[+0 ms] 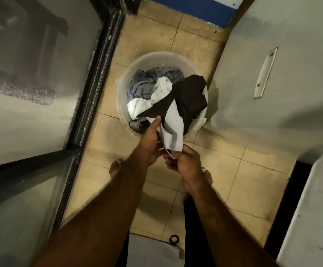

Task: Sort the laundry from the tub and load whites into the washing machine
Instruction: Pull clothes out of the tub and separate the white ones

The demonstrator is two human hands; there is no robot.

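From my end I see a whitish see-through tub (pixel 176 55), a plain white cloth (pixel 171 132), a black garment (pixel 191 97) and grey-blue clothes (pixel 141 87). The floor tiles (pixel 195 41) are beige, the wall strip (pixel 195 10) blue, the door frame (pixel 97 78) black.

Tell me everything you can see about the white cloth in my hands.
The white cloth is plain, soft-looking fabric, creased into folds. It is lifted partly out of the translucent round tub, its far end running under a black garment that drapes across it. The left hand holds its near edge, thumb raised; the right hand grips its lower hem.
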